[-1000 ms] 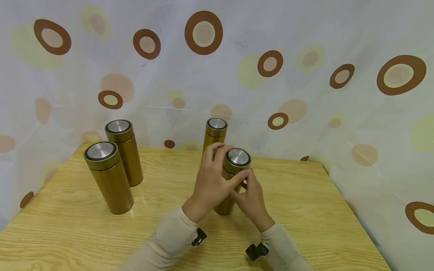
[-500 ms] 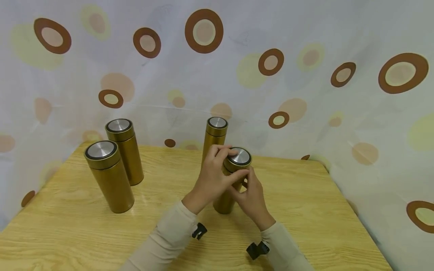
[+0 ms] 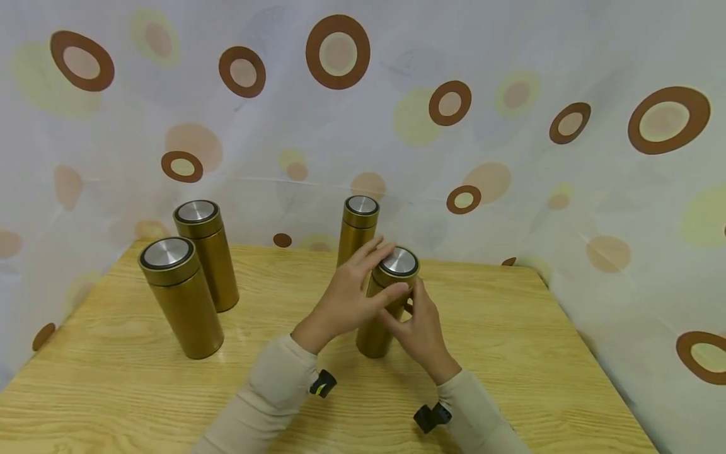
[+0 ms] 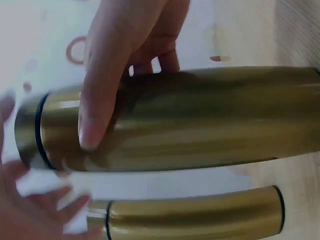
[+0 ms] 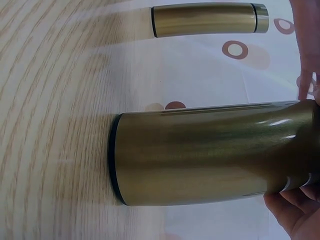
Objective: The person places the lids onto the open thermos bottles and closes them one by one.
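Observation:
A gold vacuum flask with a brushed silver lid top stands upright on the table. My right hand grips its upper body from the right, the thumb lying across the gold wall in the left wrist view. At the lid's left side is my left hand, fingers extended and spread, thumb reaching across the front. That hand is blurred in the left wrist view, so contact with the lid cannot be told. The right wrist view shows the flask's dark base rim on the wood.
Another gold flask stands just behind the held one. Two more, a nearer flask and a farther flask, are at the left of the wooden table. A patterned cloth hangs behind and at the sides.
My left hand's fingers have gone from bent over the lid to straighter and more spread, and its wrist has shifted left. My right hand and the flask have stayed in place.

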`<state>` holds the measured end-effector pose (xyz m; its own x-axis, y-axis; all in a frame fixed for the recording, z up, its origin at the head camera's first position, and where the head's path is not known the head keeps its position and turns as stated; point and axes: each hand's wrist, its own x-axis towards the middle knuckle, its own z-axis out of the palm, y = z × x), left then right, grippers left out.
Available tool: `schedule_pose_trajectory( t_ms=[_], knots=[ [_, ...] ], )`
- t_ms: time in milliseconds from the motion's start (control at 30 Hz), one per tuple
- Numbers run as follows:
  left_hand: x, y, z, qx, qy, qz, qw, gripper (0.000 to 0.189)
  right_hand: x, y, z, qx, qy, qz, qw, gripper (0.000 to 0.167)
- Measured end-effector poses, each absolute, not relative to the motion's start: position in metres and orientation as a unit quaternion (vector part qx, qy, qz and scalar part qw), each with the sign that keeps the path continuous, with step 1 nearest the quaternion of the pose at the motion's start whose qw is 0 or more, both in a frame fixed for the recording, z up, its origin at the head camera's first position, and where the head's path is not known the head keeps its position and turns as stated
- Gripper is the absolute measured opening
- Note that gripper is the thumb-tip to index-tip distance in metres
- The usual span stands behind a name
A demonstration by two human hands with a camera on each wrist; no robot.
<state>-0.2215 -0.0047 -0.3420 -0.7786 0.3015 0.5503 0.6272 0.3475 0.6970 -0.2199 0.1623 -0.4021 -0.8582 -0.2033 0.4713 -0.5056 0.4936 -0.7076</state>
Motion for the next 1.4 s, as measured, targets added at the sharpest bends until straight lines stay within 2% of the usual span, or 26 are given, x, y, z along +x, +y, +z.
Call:
schedule_pose_trajectory(
  t_ms=[167,233,333,467,700,1033,1267,1400],
  knots=[
    [-0.211,0.013,-0.339,-0.227,-0.828,-0.411,0.305,0.062,-0.220,0.161,-0.401,0.213,-0.850,0.450,0.172,0.060],
    [-0.208,0.019,-0.339,-0.223,-0.820,-0.400,0.344,0.061,-0.220,0.161,-0.401,0.223,-0.846,0.450,0.181,0.055],
    [-0.207,0.025,-0.341,-0.217,-0.815,-0.387,0.373,0.056,-0.221,0.162,-0.401,0.232,-0.839,0.454,0.190,0.056],
    [-0.208,0.027,-0.345,-0.210,-0.814,-0.393,0.374,0.049,-0.220,0.162,-0.400,0.225,-0.841,0.456,0.185,0.059],
    [-0.210,0.021,-0.345,-0.228,-0.803,-0.430,0.345,0.047,-0.219,0.161,-0.400,0.222,-0.845,0.451,0.185,0.064],
    [-0.221,-0.002,-0.342,-0.317,-0.794,-0.459,0.241,0.051,-0.219,0.162,-0.400,0.206,-0.842,0.473,0.158,0.070],
    [-0.232,-0.015,-0.343,-0.372,-0.772,-0.494,0.149,0.052,-0.219,0.162,-0.400,0.217,-0.830,0.489,0.160,0.074],
    [-0.233,-0.017,-0.342,-0.376,-0.771,-0.497,0.129,0.052,-0.219,0.162,-0.399,0.218,-0.828,0.490,0.161,0.074]
  ],
)
